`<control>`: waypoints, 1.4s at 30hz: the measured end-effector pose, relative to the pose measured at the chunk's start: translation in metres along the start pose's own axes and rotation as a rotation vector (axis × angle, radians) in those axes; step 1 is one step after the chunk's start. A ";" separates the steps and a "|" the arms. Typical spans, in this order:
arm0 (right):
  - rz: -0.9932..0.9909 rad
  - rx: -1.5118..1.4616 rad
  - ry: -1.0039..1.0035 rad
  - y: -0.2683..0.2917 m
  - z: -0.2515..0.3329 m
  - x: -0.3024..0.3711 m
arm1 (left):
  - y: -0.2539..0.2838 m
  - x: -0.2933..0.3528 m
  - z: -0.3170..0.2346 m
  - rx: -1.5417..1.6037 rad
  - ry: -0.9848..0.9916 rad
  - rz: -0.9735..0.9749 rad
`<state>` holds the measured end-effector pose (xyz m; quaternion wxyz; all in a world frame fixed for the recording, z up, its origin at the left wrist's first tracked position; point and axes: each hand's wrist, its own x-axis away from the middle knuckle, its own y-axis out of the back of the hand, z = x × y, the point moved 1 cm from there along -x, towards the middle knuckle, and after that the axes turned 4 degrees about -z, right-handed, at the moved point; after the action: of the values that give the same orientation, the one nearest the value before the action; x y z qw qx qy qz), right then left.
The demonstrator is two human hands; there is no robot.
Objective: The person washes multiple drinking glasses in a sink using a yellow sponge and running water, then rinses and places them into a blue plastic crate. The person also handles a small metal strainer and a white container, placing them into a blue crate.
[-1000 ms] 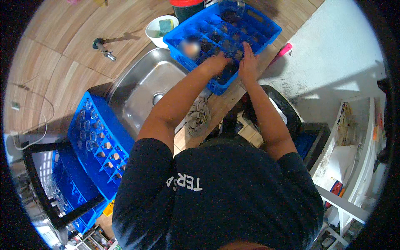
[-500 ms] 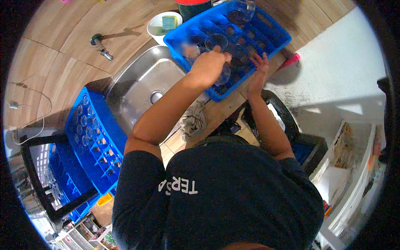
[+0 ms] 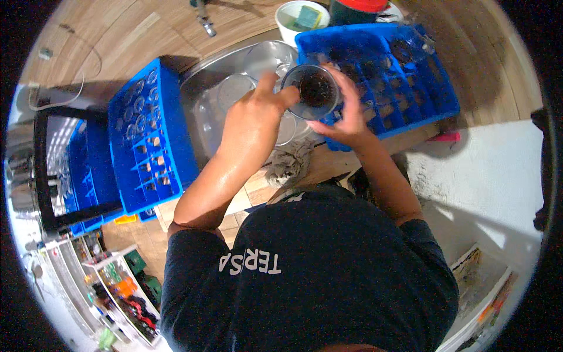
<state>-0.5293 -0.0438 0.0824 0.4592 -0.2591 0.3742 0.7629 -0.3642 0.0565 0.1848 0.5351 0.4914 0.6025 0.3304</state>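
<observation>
My left hand (image 3: 258,114) is over the sink, its fingers gripping clear drinking glasses by their rims. One glass (image 3: 234,89) shows left of the fingers, and another rim (image 3: 287,130) sits below the hand. A further glass (image 3: 311,91), dark inside, is at the fingertips of that hand. Curled round this glass from the right is my right hand (image 3: 346,114). How each finger sits is partly hidden and blurred. Just right of my hands is a blue compartment crate (image 3: 404,114) holding a few clear glasses.
The steel sink (image 3: 202,126) has a tap (image 3: 205,23) behind it. A second blue crate (image 3: 149,138) with several glasses stands at left. A white tub (image 3: 287,17) holds a sponge (image 3: 308,19). A crumpled cloth (image 3: 290,164) lies on the counter edge.
My left hand has lifted the glasses out of the right-hand crate and over the sink. My right hand has moved left and closed round one glass. The view has swung left.
</observation>
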 end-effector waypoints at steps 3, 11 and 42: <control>0.037 -0.171 -0.265 -0.052 0.002 -0.007 | -0.021 0.014 0.035 0.047 0.126 0.050; 0.326 -0.080 -0.661 -0.185 -0.061 0.028 | -0.159 0.074 0.169 0.148 0.410 0.275; -0.159 -0.555 -1.045 -0.217 -0.165 0.078 | -0.329 0.149 0.292 2.235 1.145 -0.905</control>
<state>-0.3612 -0.0731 -0.1436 0.5533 0.0127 -0.1352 0.8218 -0.1511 0.0620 -0.2285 -0.4173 0.2140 0.7950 -0.3847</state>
